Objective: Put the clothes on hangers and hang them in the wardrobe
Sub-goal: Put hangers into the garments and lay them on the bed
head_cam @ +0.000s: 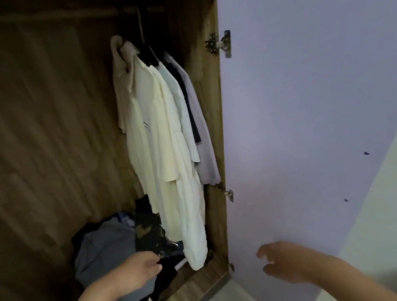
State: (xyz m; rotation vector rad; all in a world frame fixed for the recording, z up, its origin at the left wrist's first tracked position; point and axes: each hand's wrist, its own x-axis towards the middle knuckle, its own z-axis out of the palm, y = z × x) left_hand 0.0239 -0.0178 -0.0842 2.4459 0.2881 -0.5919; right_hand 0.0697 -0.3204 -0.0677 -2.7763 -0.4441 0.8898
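Along the left of the frame the wardrobe point(30, 126) is bare wood, back panel and dark rail at the top with nothing hanging on that stretch.

At lower centre-left a heap of unhung clothes point(103, 247) lies on the wardrobe floor: a grey garment, dark pieces, one with white stripes near the front edge, and something glossy black on top. The left hand point(135, 268) reaches into this heap from the bottom of the frame; its fingers curl at the edge of the glossy black piece point(151, 237) and seem to pinch it, though blur makes the grip uncertain.

At centre, several pale garments point(164, 143) already hang on hangers from the rail, cream, white, one dark, one greyish, crowded against the right side wall.

Right of them the open door point(311, 79) fills the frame. The right hand point(282, 262), low in front of it, holds nothing, fingers loosely spread.

So part of the job looks done, while the heap remains to be hung.
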